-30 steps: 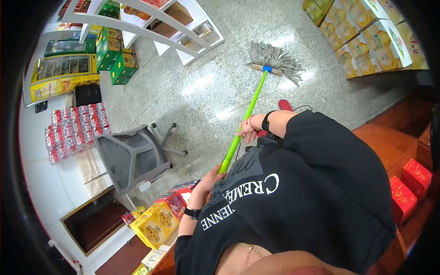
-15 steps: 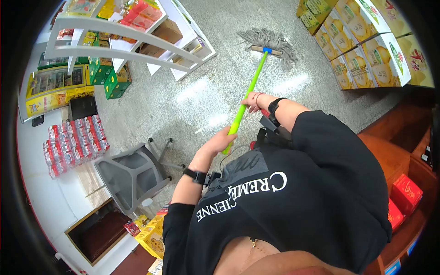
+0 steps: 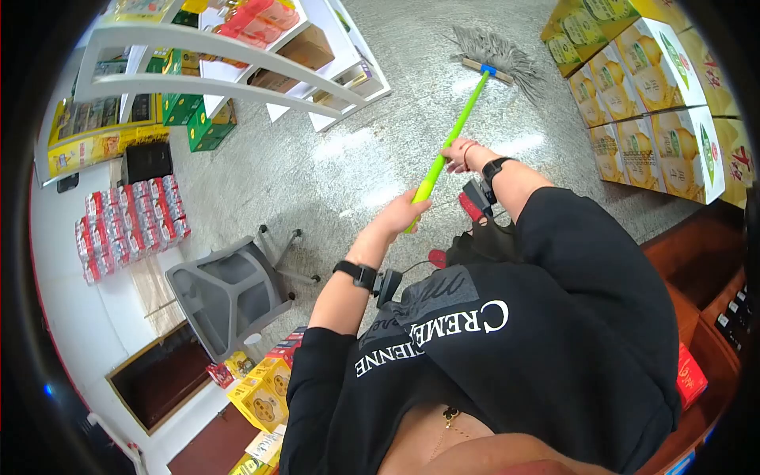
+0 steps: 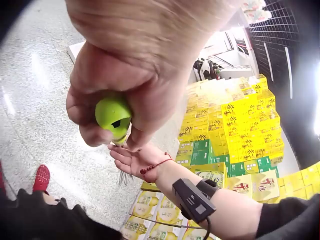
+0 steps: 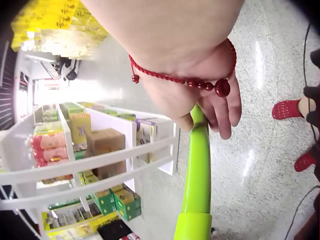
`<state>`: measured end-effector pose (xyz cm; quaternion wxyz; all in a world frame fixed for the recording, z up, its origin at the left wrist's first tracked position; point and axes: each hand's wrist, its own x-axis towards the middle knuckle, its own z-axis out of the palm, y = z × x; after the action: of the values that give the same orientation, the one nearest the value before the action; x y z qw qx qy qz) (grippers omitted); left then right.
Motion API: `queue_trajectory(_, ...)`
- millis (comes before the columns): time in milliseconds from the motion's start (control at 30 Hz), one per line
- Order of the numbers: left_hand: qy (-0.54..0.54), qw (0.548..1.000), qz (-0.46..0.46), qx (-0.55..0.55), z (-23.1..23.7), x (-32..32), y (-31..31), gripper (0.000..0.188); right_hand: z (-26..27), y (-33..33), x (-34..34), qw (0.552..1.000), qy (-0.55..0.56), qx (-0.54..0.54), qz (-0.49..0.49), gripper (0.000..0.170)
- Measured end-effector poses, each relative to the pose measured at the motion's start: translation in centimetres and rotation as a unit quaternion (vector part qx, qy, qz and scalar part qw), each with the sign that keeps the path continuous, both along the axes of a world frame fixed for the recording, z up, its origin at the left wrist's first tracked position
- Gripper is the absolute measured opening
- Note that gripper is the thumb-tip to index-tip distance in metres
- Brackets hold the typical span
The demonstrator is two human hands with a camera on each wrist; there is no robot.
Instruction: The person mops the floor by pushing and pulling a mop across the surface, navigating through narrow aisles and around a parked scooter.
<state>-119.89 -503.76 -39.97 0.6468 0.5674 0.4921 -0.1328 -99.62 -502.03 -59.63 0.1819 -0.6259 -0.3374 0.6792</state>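
Note:
A mop with a bright green handle [image 3: 463, 115] and grey strands [image 3: 503, 55] lies head-down on the floor, strands fanned out. My left hand [image 3: 402, 214] grips the handle near its top; in the left wrist view its fingers curl round the green rounded end [image 4: 113, 114]. Farther down, my right hand [image 3: 461, 155], with a red beaded bracelet [image 5: 200, 85], holds the handle. The right wrist view has the handle [image 5: 199, 170] passing between thumb and loosely bent fingers, partly hidden behind the palm.
Stacked yellow cartons [image 3: 653, 103] stand at the right, beside wooden furniture. White shelving [image 3: 348, 87] stands upper left, with green boxes [image 3: 210, 127] by it. A grey swivel chair [image 3: 226, 293] and red-and-white packs [image 3: 131, 222] are at left. Red shoes [image 3: 470, 206] show below the handle.
Both hands and the mop have moved forward, away from the body, the hands also to the right. The mop head slid toward the upper right. Both hands still hold the handle.

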Motion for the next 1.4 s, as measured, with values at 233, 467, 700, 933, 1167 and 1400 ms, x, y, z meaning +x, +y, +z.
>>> queue_trajectory(233, 0.034, 0.998, 0.045, -0.007, 1.5, -15.6, -8.4, 0.030, 4.5, -5.5, -13.9, 0.980, 0.111, -0.136, 0.094, 0.044)
queue_trajectory(467, 0.044, 0.987, 0.150, -0.036, 5.2, -28.3, -17.4, 0.033, 7.7, -10.4, -27.0, 0.939, 0.184, -0.169, 0.236, 0.052)
queue_trajectory(700, 0.052, 0.988, 0.148, 0.006, 6.2, -33.5, -20.7, 0.035, 8.2, -12.5, -32.2, 0.919, 0.199, -0.182, 0.286, 0.049)
queue_trajectory(933, 0.113, 0.993, 0.032, 0.027, 5.9, -30.1, -14.2, 0.031, 7.1, -8.3, -28.6, 0.941, 0.198, -0.136, 0.240, 0.047)
queue_trajectory(1167, 0.079, 0.997, 0.022, 0.014, 5.0, -17.6, -4.5, 0.018, 7.1, -0.8, -16.9, 0.968, 0.185, -0.095, 0.143, 0.046)
queue_trajectory(1400, 0.024, 0.999, 0.023, 0.000, 2.5, 0.7, 7.8, 0.020, 8.5, 7.5, -1.8, 0.990, 0.112, -0.052, -0.067, 0.039)
